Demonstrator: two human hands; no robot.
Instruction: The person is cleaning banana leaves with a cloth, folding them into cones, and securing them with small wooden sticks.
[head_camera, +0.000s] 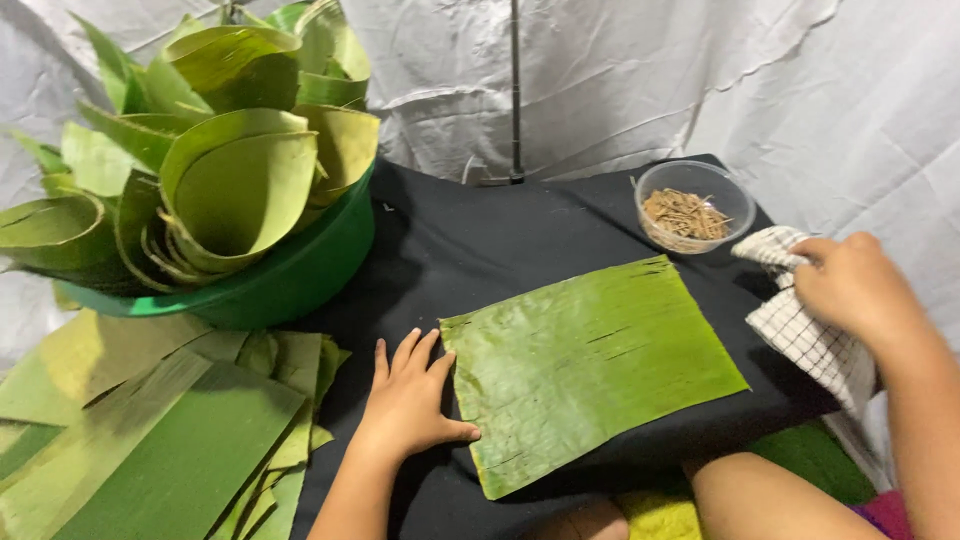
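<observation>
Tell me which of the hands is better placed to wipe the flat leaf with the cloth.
Probably the right hand: it already grips the checked cloth beside the banana leaf. The left hand lies flat at the leaf's left edge.

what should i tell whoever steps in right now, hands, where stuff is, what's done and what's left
Left hand: flat on the black cloth, fingers spread, thumb at the near left edge of the banana leaf sheet.
Right hand: closed on the checked cloth at the right edge of the work surface, off the leaf.
Things: the leaf sheet lies flat and unrolled in the middle. Clear bowl of small sticks behind it. Green tub of rolled leaves at the left; stack of flat leaf pieces below it.
Done: many leaves already rolled in the tub.
Left: this sheet is unrolled, with no stick in it; the flat stack is not rolled either.
</observation>
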